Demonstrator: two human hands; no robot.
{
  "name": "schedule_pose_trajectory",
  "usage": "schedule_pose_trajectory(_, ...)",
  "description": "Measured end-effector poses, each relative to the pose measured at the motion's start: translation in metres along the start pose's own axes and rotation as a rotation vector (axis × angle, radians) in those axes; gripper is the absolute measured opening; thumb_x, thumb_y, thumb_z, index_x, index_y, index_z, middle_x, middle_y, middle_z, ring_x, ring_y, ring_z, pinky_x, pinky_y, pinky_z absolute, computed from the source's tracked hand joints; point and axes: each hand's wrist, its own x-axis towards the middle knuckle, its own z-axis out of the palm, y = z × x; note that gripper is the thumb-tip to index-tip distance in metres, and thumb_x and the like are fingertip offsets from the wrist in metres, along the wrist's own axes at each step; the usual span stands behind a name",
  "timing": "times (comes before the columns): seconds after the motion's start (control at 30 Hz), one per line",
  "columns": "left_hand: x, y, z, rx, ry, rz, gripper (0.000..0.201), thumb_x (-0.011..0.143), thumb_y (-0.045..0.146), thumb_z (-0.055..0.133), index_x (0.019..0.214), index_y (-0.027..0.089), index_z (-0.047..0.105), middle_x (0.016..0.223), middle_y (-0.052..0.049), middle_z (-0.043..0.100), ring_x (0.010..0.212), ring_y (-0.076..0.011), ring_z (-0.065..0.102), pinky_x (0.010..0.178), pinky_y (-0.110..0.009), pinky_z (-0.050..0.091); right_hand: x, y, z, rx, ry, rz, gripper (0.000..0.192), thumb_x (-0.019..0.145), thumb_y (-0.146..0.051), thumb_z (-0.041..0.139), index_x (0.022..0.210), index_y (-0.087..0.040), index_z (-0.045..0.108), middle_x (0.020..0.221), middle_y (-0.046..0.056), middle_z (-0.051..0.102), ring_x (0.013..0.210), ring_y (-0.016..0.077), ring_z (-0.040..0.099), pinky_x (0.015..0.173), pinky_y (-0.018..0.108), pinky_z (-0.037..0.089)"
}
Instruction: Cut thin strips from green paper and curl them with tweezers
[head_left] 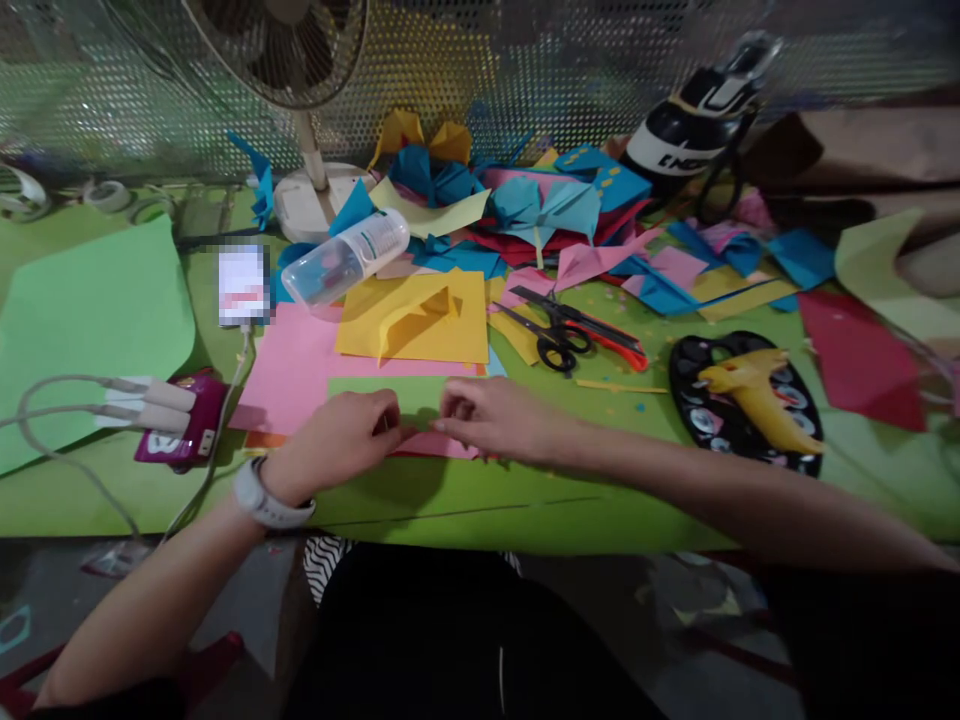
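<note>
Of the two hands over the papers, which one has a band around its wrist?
The left hand: a pale wristband circles its wrist, while the right hand has none.

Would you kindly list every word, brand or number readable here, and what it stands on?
"NG", within a larger word, perhaps "ENGE": on the black bottle; outer letters uncertain.
Too small to read: the print on the clear plastic bottle.
Pixelated, unreadable: the phone screen.
Too blurred to read: the white marking on the purple power adapter.
</note>
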Motion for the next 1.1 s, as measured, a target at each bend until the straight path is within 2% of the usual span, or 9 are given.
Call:
schedule_pose_trajectory(0.1,0.016,-0.011,0.006,-0.14,-0.15,-0.022,0.032,0.084,0.045,0.048,0.068,0.018,0.056,0.061,-0.001,0.064,0.055,-0.0142,0.057,0.052,-0.025,0.036,0.021,0.001,0.004,0.289,-0.22,0.203,0.024,0.085,-0.038,0.058,0.076,-0.018,0.05,0.054,-0.001,0.064,0.041,0.0124,0.061,0.037,0.021,0.045)
schedule_pose_trajectory(0.23,0.024,-0.022,0.008,-0.365,-0.309,-0.138,0.033,0.081,0.044,0.05,0.062,0.018,0.056,0.056,-0.001,0.064,0.051,-0.014,0.06,0.053,-0.024,0.041,0.038,0.011,0.011,0.419,-0.303,0.291,0.036,0.079,-0.047,0.065,0.067,-0.018,0.048,0.048,-0.001,0.064,0.038,0.0116,0.06,0.033,0.018,0.042)
schedule_pose_trajectory(0.33,0.027,-0.024,0.008,-0.487,-0.361,-0.207,0.034,0.076,0.048,0.057,0.061,0.017,0.057,0.056,-0.002,0.065,0.05,-0.0148,0.061,0.051,-0.025,0.045,0.04,0.017,0.009,0.423,-0.319,0.287,0.041,0.073,-0.054,0.069,0.065,-0.017,0.051,0.048,0.0,0.065,0.04,0.0121,0.061,0.036,0.018,0.045)
schedule_pose_trajectory(0.53,0.033,-0.019,0.008,-0.531,-0.346,-0.316,0.044,0.07,0.056,0.063,0.052,0.017,0.054,0.047,-0.004,0.063,0.045,-0.0156,0.061,0.047,-0.026,0.046,0.02,0.029,-0.009,0.431,-0.283,0.36,0.043,0.064,-0.052,0.076,0.061,-0.015,0.054,0.05,0.002,0.067,0.043,0.0129,0.063,0.041,0.02,0.05)
schedule_pose_trajectory(0.67,0.036,-0.014,0.008,-0.486,-0.332,-0.321,0.046,0.067,0.059,0.065,0.051,0.017,0.054,0.047,-0.005,0.063,0.043,-0.0153,0.059,0.044,-0.026,0.042,0.0,0.039,-0.021,0.416,-0.249,0.427,0.041,0.064,-0.048,0.078,0.061,-0.015,0.054,0.051,0.002,0.067,0.045,0.0129,0.064,0.041,0.019,0.048)
schedule_pose_trajectory(0.8,0.034,-0.017,0.007,-0.459,-0.318,-0.318,0.051,0.063,0.064,0.066,0.049,0.017,0.053,0.044,-0.004,0.061,0.042,-0.0145,0.057,0.044,-0.025,0.04,-0.009,0.048,-0.024,0.462,-0.222,0.462,0.042,0.063,-0.048,0.079,0.061,-0.015,0.052,0.05,0.001,0.066,0.046,0.0137,0.065,0.047,0.021,0.053)
schedule_pose_trajectory(0.97,0.013,-0.04,-0.001,-0.423,-0.335,-0.393,0.052,0.064,0.066,0.065,0.048,0.016,0.056,0.044,-0.005,0.061,0.041,-0.014,0.056,0.044,-0.025,0.039,-0.008,0.051,-0.021,0.467,-0.22,0.424,0.043,0.06,-0.049,0.08,0.06,-0.016,0.052,0.048,-0.001,0.065,0.045,0.0133,0.064,0.046,0.021,0.052)
schedule_pose_trajectory(1.1,-0.013,-0.065,-0.009,-0.42,-0.291,-0.504,0.051,0.066,0.065,0.064,0.048,0.018,0.054,0.042,-0.004,0.059,0.039,-0.0138,0.054,0.042,-0.024,0.036,-0.006,0.053,-0.021,0.455,-0.232,0.4,0.045,0.056,-0.052,0.081,0.06,-0.016,0.052,0.048,-0.001,0.065,0.043,0.0131,0.063,0.043,0.021,0.049)
